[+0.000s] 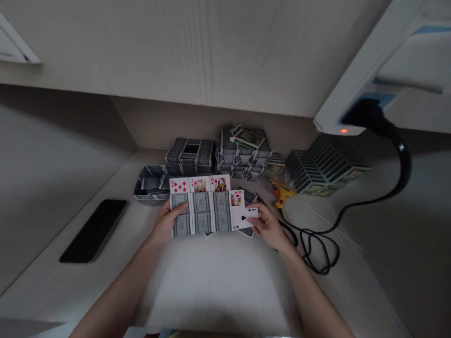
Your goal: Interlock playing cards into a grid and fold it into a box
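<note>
Above the white desk I hold up a flat panel of joined playing cards (202,203). Its main part shows two rows of grey patterned backs, with a ten, a jack and a queen of diamonds face up along the top edge. My left hand (165,220) pinches the panel's left side, thumb on the front. At the right side, my right hand (266,225) grips an ace of clubs (243,217) that sticks out sideways, below another red-suited face card (237,197). A few loose cards (247,193) lie on the desk, partly hidden behind the panel.
Boxes built from cards (243,152) stand at the back, with an open one (151,183) at left. Stacked card packs (322,166) sit right. A yellow glue gun (282,195) trails a looped black cord (326,270). A phone (93,231) lies left. A power strip (338,123) hangs upper right.
</note>
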The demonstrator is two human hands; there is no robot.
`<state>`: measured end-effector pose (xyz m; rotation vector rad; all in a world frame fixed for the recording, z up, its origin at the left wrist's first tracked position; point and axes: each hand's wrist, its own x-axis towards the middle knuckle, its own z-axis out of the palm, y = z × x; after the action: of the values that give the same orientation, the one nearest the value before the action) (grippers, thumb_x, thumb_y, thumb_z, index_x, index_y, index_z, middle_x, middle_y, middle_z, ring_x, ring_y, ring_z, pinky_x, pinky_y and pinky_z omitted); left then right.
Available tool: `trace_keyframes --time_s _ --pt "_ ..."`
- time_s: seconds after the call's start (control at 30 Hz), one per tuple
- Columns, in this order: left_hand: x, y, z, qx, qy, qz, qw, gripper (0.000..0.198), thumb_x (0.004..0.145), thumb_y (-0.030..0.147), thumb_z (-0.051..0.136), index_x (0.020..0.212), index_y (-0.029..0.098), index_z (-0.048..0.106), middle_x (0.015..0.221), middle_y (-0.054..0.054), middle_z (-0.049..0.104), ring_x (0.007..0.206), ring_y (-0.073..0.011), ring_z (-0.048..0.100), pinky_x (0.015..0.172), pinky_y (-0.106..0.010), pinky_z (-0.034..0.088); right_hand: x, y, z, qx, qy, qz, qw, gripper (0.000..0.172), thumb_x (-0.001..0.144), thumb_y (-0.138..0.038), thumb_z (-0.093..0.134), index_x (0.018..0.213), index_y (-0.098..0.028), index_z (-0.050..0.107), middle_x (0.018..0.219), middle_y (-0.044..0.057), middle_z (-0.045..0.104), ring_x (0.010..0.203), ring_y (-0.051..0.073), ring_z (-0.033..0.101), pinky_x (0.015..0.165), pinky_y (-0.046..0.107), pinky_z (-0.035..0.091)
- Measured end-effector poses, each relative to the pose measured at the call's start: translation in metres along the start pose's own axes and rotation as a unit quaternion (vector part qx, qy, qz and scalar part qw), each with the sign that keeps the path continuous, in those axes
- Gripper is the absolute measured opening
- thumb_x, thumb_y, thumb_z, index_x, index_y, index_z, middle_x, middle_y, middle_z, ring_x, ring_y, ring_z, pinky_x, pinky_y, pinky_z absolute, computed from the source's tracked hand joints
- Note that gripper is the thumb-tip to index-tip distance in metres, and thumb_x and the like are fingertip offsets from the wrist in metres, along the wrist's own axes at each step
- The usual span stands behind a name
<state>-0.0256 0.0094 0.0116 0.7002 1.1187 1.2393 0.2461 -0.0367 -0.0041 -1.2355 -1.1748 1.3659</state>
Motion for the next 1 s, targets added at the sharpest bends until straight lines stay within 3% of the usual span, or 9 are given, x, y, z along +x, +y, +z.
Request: trace_keyframes --time_s 0.13,0.27,0.37,0.6,0.83,1.0 --pt "0.0 -0.001 0.0 -0.015 -0.001 0.004 1.0 0.039 0.055 0.026 0.077 0.091 0.016 0.063 0.082 -0.005 0.072 0.08 -0.0249 0.067 0.069 -0.035 0.053 0.0 0.001 0.002 0.016 0.005 0.0 1.0 0.036 0.07 -0.028 0.062 0.102 -0.023 0.049 0.067 -0.004 0.056 0.042 0.006 0.038 0.037 0.017 0.027" --pt "0.0 -0.001 0.001 -0.016 0.008 0.002 1.0 0.042 0.054 0.027 0.077 0.091 0.016 0.062 0.081 -0.005 0.071 0.08 -0.0253 0.067 0.07 -0.035 0.053 -0.001 0.002 0.005 0.001 0.019 0.013 1.0 0.022 0.069 -0.034 0.062 0.081 -0.019 0.052 0.063 -0.004 0.053 0.043 0.006 0.036 0.037 0.017 0.026" --pt "-0.001 -0.001 0.002 -0.014 0.01 0.004 1.0 0.043 0.053 0.028 0.078 0.092 0.016 0.062 0.082 -0.005 0.071 0.08 -0.025 0.066 0.071 -0.035 0.052 -0.002 0.004 0.005 -0.019 0.03 0.02 0.999 0.021 0.069 -0.036 0.062 0.07 -0.018 0.05 0.056 -0.006 0.049 0.042 0.005 0.034 0.038 0.017 0.026" --pt "-0.001 -0.002 0.001 -0.007 -0.012 0.018 1.0 0.044 0.054 0.029 0.078 0.094 0.017 0.062 0.088 -0.006 0.071 0.083 -0.0241 0.066 0.074 -0.034 0.051 0.0 0.01 0.002 -0.058 0.057 0.011 0.997 0.019 0.07 -0.036 0.06 0.074 -0.018 0.056 0.055 -0.004 0.051 0.041 0.007 0.036 0.038 0.02 0.027" --pt "0.0 -0.004 0.001 0.027 0.025 0.06 0.998 0.044 0.05 0.031 0.08 0.089 0.017 0.063 0.088 -0.005 0.071 0.08 -0.023 0.065 0.07 -0.032 0.051 0.0 0.013 0.008 -0.084 0.081 -0.024 0.993 0.017 0.069 -0.034 0.06 0.076 -0.018 0.061 0.054 -0.002 0.055 0.043 0.009 0.039 0.038 0.021 0.027" --pt "-0.001 -0.004 0.001 0.018 0.022 0.051 0.998 0.044 0.051 0.031 0.079 0.089 0.017 0.062 0.088 -0.004 0.07 0.08 -0.0219 0.065 0.07 -0.03 0.051 -0.001 0.008 0.014 -0.046 0.1 0.008 0.994 0.018 0.065 -0.034 0.063 0.073 -0.018 0.061 0.061 0.0 0.059 0.046 0.009 0.043 0.038 0.019 0.028"
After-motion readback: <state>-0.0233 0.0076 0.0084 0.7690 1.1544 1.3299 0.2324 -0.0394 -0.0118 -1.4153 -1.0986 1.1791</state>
